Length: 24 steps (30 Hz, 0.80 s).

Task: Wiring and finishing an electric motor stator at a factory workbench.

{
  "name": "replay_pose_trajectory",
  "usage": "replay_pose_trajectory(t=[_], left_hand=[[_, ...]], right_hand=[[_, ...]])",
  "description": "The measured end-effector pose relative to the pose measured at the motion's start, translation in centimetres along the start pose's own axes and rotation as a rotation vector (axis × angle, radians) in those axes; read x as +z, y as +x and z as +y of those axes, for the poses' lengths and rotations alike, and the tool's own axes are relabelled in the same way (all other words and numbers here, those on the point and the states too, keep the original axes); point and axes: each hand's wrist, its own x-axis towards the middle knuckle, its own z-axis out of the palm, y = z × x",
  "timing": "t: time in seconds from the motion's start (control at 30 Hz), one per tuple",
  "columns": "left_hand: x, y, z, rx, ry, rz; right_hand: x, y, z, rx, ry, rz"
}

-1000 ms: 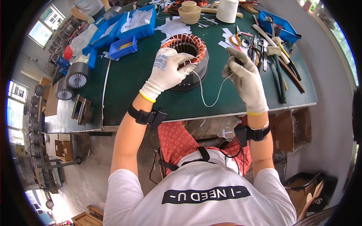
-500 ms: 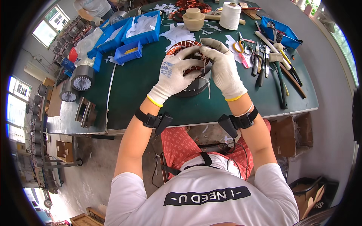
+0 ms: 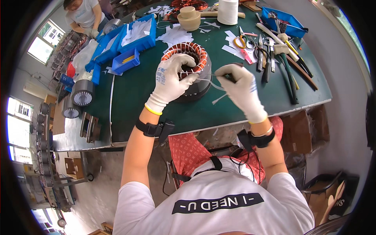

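Copper-red wire coil ring [image 3: 203, 56], visible arc laced, thin white cord [image 3: 219, 99] still loose-ended; gloved left hand [image 3: 168, 80] grips ring, right hand [image 3: 243, 88] pinches cord.

White-laced orange coil [image 3: 202, 58], white gloves [image 3: 167, 82], patterned red trousers [image 3: 187, 148]

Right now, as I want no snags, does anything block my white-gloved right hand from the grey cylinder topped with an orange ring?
Nothing visible blocks it: only white cord spans the gap between the white-gloved right hand and the grey cylinder. The white-gloved left hand lies over the left side of the orange ring.
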Motion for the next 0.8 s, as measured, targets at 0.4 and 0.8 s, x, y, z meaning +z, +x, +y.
replay_pose_trajectory(t=[0.4,0.8], left_hand=[[-0.7,0.2,0.1,0.016,0.052,-0.025],[-1.4,1.2,1.7,0.131,0.706,-0.048]], right_hand=[[1.7,0.6,-0.2,-0.014,-0.036,-0.353],[1.2,7.9,0.5,-0.148,0.061,0.044]])
